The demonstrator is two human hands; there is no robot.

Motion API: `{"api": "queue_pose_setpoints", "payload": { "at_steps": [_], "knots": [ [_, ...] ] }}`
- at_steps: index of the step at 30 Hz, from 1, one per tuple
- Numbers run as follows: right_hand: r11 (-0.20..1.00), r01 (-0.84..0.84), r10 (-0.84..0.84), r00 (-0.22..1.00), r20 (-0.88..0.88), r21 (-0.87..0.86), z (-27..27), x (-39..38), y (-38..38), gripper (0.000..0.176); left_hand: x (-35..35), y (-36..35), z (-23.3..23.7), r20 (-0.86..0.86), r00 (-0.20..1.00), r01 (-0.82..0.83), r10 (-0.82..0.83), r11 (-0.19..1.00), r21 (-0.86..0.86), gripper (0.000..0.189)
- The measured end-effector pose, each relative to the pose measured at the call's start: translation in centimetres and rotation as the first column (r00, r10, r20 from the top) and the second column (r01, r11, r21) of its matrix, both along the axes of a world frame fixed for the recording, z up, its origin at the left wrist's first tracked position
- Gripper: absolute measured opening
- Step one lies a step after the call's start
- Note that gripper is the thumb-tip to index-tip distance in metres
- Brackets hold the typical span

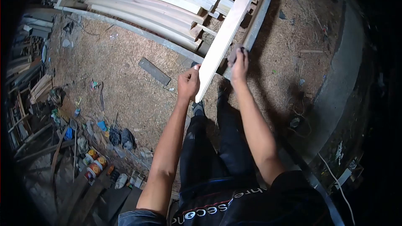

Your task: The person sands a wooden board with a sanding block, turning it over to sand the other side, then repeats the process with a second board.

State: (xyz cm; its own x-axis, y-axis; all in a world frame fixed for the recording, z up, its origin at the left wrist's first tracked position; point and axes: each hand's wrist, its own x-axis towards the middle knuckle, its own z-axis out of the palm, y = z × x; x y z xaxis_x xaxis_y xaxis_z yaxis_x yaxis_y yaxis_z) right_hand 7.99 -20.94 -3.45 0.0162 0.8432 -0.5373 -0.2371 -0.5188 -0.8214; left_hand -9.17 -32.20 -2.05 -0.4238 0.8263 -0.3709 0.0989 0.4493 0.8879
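A long pale wooden board (226, 33) slants from in front of my legs up to the top of the view. My left hand (188, 84) is closed on its left edge near the close end, thumb on top. Just right of the board, my right hand (239, 67) grips a small brownish-grey block (233, 54), which looks like a sanding block. Its fingers are wrapped round the block's right side. The far end of the board runs out of the frame.
Several planks (146, 6) lie stacked beyond the board on the left, beside a metal rail (257, 23). A short dark wood piece (154, 70) lies on the shavings-covered ground (121, 62). Orange-labelled tins (95, 167) and clutter stand at lower left; a cable (335, 180) runs at lower right.
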Motion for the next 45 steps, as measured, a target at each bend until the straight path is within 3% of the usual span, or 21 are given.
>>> {"api": "queue_pose_setpoints", "payload": {
  "at_steps": [1, 2, 3, 4, 6, 7, 9, 11, 13, 15, 17, 18, 21, 25, 29, 32, 35, 36, 38, 42, 45],
  "knots": [
    [0.984, 0.140, -0.146, 0.988, 0.051, 0.111, 0.9, -0.5, 0.5, 0.042, -0.2, 0.4, -1.0, 0.201, 0.978, -0.060, 0.055, 0.998, 0.022, 0.042],
    [0.970, 0.074, -0.107, 0.985, 0.137, 0.230, 1.6, 0.0, 0.7, 0.042, -0.4, 0.1, -1.8, 0.397, 0.912, -0.125, 0.103, 0.992, 0.029, 0.048],
    [0.941, -0.005, -0.075, 0.972, 0.222, 0.339, 2.0, 0.6, 0.7, 0.042, -0.6, -0.2, -1.8, 0.396, 0.910, -0.141, 0.122, 0.990, 0.020, 0.048],
    [0.944, -0.021, -0.055, 0.974, 0.220, 0.329, 3.0, 0.9, 0.3, 0.042, -1.0, -0.8, -1.8, 0.390, 0.910, -0.138, 0.139, 0.990, -0.029, 0.053],
    [0.883, -0.281, 0.178, 0.942, 0.285, 0.377, 5.0, 1.4, -1.0, 0.069, -1.9, -2.7, -2.3, 0.321, 0.936, -0.116, 0.145, 0.987, -0.108, 0.062],
    [0.881, -0.295, 0.198, 0.940, 0.277, 0.369, 5.1, 1.5, -1.5, 0.069, -1.9, -3.8, -2.2, 0.314, 0.935, -0.135, 0.166, 0.984, -0.118, 0.062],
    [0.606, -0.638, 0.259, 0.723, 0.641, 0.475, 5.2, 1.5, -1.9, 0.070, -1.4, -6.0, -2.0, 0.399, 0.877, -0.223, 0.267, 0.963, -0.154, 0.060],
    [0.526, -0.672, 0.244, 0.707, 0.664, 0.522, 6.1, 0.6, -1.6, 0.069, -0.2, -8.4, -1.5, 0.402, 0.868, -0.249, 0.293, 0.956, -0.157, 0.055],
    [0.396, -0.764, 0.180, 0.609, 0.773, 0.510, 5.6, -0.3, -0.4, 0.068, 1.2, -10.2, -1.2, 0.270, 0.904, -0.312, 0.331, 0.943, -0.110, 0.052],
    [0.386, -0.766, 0.187, 0.610, 0.770, 0.514, 5.5, -1.6, -0.1, 0.067, 2.5, -11.6, -0.5, 0.282, 0.899, -0.330, 0.335, 0.942, -0.066, 0.044],
    [0.248, -0.861, 0.159, 0.489, 0.858, 0.444, 6.0, -2.7, -0.8, 0.065, 4.7, -11.6, 0.3, 0.049, 0.958, -0.285, 0.282, 0.956, 0.064, 0.056],
    [0.207, -0.879, 0.199, 0.468, 0.861, 0.429, 6.6, -3.0, -2.0, 0.060, 5.2, -11.4, 0.6, -0.062, 0.965, -0.252, 0.254, 0.967, 0.030, 0.068],
    [0.022, -0.895, 0.267, 0.434, 0.860, 0.445, 6.3, -3.4, -6.8, 0.047, 5.9, -10.6, 0.2, -0.211, 0.939, -0.280, 0.271, 0.960, -0.014, 0.064],
    [-0.007, -0.916, 0.340, 0.375, 0.863, 0.401, 6.3, -3.9, -10.1, 0.039, 5.9, -11.1, -1.3, -0.391, 0.879, -0.239, 0.272, 0.962, 0.134, 0.061],
    [-0.083, -0.905, 0.295, 0.378, 0.878, 0.418, 4.9, -3.5, -8.8, 0.033, 6.2, -10.8, -1.2, -0.342, 0.891, -0.281, 0.298, 0.955, 0.101, 0.063],
    [-0.055, -0.899, 0.157, 0.422, 0.893, 0.435, 5.0, -3.6, -4.2, 0.033, 5.7, -10.0, -0.2, -0.358, 0.887, -0.281, 0.291, 0.956, 0.081, 0.068],
    [0.104, -0.899, 0.089, 0.433, 0.897, 0.424, 4.9, -3.6, -0.2, 0.038, 5.7, -9.7, 0.7, -0.409, 0.878, -0.252, 0.248, 0.967, 0.045, 0.072],
    [0.101, -0.900, 0.086, 0.433, 0.897, 0.424, 5.0, -3.7, -0.5, 0.038, 5.6, -9.5, 0.9, -0.423, 0.876, -0.234, 0.232, 0.971, 0.047, 0.071],
    [0.168, -0.892, 0.099, 0.439, 0.893, 0.420, 5.1, -3.9, -2.1, 0.038, 5.4, -9.0, 0.9, -0.436, 0.873, -0.214, 0.219, 0.975, 0.061, 0.070],
    [0.090, -0.899, 0.277, 0.436, 0.856, 0.429, 5.2, -3.4, -8.0, 0.036, 5.9, -9.1, 0.0, -0.308, 0.896, -0.297, 0.321, 0.947, 0.125, 0.067],
    [0.042, -0.902, 0.309, 0.421, 0.853, 0.430, 5.3, -2.5, -7.2, 0.035, 6.2, -9.2, -0.1, -0.261, 0.903, -0.312, 0.341, 0.939, 0.144, 0.065]
  ]
}}
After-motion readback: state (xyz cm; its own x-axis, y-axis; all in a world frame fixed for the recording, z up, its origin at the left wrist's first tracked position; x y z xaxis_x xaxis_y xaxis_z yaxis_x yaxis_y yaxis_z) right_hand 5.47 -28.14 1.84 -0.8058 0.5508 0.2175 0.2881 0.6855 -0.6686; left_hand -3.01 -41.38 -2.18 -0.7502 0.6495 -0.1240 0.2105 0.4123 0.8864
